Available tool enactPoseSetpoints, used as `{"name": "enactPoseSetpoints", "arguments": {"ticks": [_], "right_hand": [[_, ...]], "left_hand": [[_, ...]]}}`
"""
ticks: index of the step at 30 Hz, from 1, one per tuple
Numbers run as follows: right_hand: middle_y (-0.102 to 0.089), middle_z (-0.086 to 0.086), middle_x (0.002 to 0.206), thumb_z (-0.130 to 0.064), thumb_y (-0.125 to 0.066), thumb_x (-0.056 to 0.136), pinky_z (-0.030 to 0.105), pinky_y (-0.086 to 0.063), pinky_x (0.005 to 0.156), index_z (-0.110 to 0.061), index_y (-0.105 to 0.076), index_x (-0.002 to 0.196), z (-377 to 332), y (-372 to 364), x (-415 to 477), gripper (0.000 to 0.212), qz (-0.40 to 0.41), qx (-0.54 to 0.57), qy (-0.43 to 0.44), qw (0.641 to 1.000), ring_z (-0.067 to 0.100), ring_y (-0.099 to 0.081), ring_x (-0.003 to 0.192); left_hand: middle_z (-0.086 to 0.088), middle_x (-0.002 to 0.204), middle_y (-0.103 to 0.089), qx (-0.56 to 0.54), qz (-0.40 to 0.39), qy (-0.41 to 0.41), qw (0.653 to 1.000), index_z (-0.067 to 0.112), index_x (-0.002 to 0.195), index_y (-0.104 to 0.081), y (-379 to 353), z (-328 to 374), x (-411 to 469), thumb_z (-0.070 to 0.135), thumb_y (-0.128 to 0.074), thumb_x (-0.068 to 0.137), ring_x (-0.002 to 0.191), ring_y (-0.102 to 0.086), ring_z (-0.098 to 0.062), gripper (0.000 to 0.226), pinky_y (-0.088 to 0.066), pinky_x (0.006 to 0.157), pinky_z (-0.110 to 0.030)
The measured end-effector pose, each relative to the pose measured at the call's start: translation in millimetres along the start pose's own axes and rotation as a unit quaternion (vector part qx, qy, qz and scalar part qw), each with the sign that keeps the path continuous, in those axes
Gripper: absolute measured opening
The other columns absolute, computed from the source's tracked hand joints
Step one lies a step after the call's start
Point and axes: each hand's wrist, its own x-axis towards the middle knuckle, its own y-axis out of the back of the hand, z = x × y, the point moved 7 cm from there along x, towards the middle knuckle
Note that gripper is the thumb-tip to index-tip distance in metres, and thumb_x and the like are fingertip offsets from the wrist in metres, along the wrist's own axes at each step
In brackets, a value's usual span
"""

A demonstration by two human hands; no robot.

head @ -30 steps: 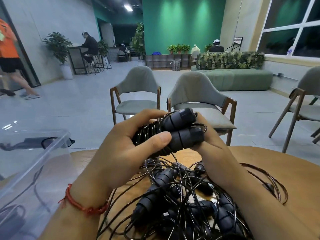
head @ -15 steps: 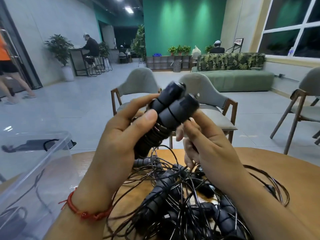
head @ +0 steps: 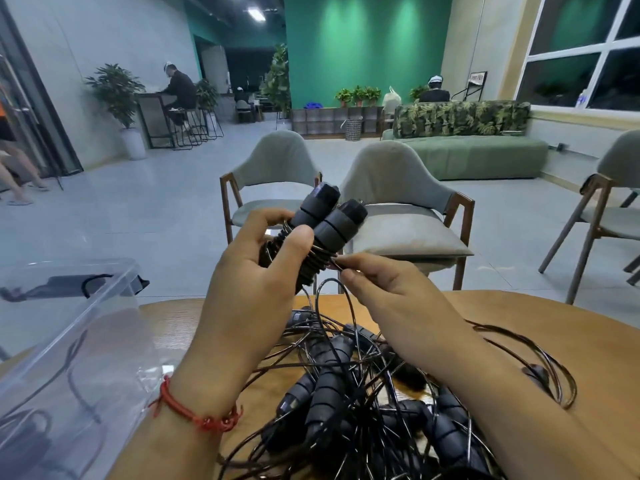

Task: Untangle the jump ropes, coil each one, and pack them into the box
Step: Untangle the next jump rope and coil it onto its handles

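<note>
My left hand grips two black jump rope handles held side by side, tilted up to the right, with thin black cord wound around them. My right hand pinches that cord just right of the handles. Below both hands a tangled pile of black jump ropes with several handles lies on the round wooden table. A clear plastic box stands at the left; dark rope shows through its wall.
Two grey chairs with wooden legs stand just past the table's far edge, another chair at the right. A loose loop of cord lies on the table to the right. People sit and walk far back in the room.
My left hand has tilted the paired handles upward, then lowered them slightly. My right hand left the handles and now pinches the cord beside them.
</note>
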Motion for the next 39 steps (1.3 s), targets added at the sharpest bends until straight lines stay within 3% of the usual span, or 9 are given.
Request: {"name": "enactPoseSetpoints", "arguments": {"ticks": [9,12,15,20,25,30,33,36,39], "right_hand": [[-0.075,-0.007,0.087,-0.067,-0.053,0.103,0.045,-0.054,0.085,-0.04,-0.079,0.107,-12.4,5.3,-5.4,0.038,0.015,0.021,0.028,0.999,0.01,-0.068,0.086],[-0.079,-0.021,0.094,-0.056,-0.063,0.1,0.026,-0.052,0.089,-0.038,-0.08,0.115,-11.2,6.0,-3.8,0.029,-0.005,0.102,0.019,0.995,-0.005,-0.071,0.096],[-0.067,-0.022,0.071,-0.049,-0.076,0.087,0.008,-0.044,0.05,-0.025,-0.076,0.123,-3.2,3.6,-2.3,0.043,-0.033,0.215,-0.041,0.975,-0.007,-0.062,0.057],[-0.034,-0.009,0.073,-0.032,-0.082,0.084,0.015,-0.013,0.039,-0.028,-0.069,0.135,-4.0,-7.0,-4.8,0.052,-0.136,0.365,-0.101,0.916,0.005,-0.017,0.054],[-0.046,-0.014,0.071,-0.022,-0.078,0.088,0.016,-0.008,0.045,-0.039,-0.079,0.111,-8.6,-11.1,-12.7,0.028,-0.205,0.44,-0.124,0.865,0.001,-0.02,0.053],[-0.045,-0.013,0.076,-0.026,-0.1,0.066,0.014,-0.011,0.042,-0.034,-0.075,0.115,0.8,-16.9,-16.8,0.056,-0.25,0.498,-0.149,0.817,0.0,-0.026,0.05],[-0.038,-0.011,0.073,-0.035,-0.098,0.07,0.015,-0.011,0.042,-0.034,-0.074,0.119,3.0,-18.0,-15.3,0.055,-0.226,0.461,-0.149,0.845,0.001,-0.022,0.053],[-0.047,-0.014,0.071,-0.042,-0.08,0.092,0.013,-0.028,0.046,-0.04,-0.069,0.133,-2.7,-13.5,-11.2,0.042,-0.139,0.319,-0.108,0.931,0.002,-0.038,0.052],[-0.073,-0.027,0.092,-0.049,-0.063,0.104,0.023,-0.046,0.078,-0.04,-0.07,0.128,-7.7,-4.2,-7.0,0.027,-0.043,0.088,-0.039,0.994,-0.01,-0.065,0.079]], "left_hand": [[0.012,0.09,-0.071,0.065,-0.024,-0.006,0.998,0.044,0.116,-0.06,-5.2,0.3,-4.0,0.057,-0.071,0.092,0.078,-0.072,-0.009,0.029,-0.054,0.063,-0.019],[0.008,0.096,-0.074,0.04,-0.048,-0.01,0.998,0.048,0.123,-0.062,-8.2,0.1,-3.7,0.059,-0.071,0.094,0.089,-0.075,-0.014,0.032,-0.063,0.081,-0.039],[0.004,0.101,-0.075,0.007,-0.052,-0.023,0.998,0.045,0.126,-0.064,-9.4,2.1,-4.7,0.058,-0.066,0.096,0.093,-0.075,-0.02,0.032,-0.063,0.084,-0.054],[0.003,0.102,-0.074,-0.024,-0.076,-0.033,0.996,0.038,0.123,-0.064,-15.8,9.0,-10.0,0.055,-0.061,0.095,0.092,-0.073,-0.022,0.033,-0.061,0.082,-0.059],[0.001,0.106,-0.073,-0.061,-0.077,-0.027,0.995,0.032,0.124,-0.065,-21.5,7.8,-11.5,0.053,-0.063,0.092,0.091,-0.071,-0.024,0.038,-0.059,0.083,-0.058],[0.001,0.107,-0.071,-0.09,-0.094,-0.006,0.991,0.033,0.127,-0.064,-30.3,5.9,-14.8,0.05,-0.061,0.09,0.092,-0.068,-0.021,0.041,-0.056,0.08,-0.047],[-0.001,0.103,-0.07,-0.096,-0.094,0.002,0.991,0.031,0.125,-0.066,-30.0,5.4,-13.8,0.047,-0.06,0.093,0.089,-0.066,-0.021,0.036,-0.056,0.081,-0.051],[0.005,0.097,-0.074,-0.03,-0.035,-0.028,0.999,0.035,0.121,-0.069,-16.5,5.1,-9.4,0.049,-0.065,0.101,0.088,-0.07,-0.015,0.024,-0.057,0.077,-0.03],[0.011,0.094,-0.072,0.073,0.026,-0.042,0.996,0.04,0.12,-0.066,-3.2,1.4,-6.4,0.048,-0.069,0.098,0.087,-0.068,-0.008,0.024,-0.047,0.066,-0.012]]}}
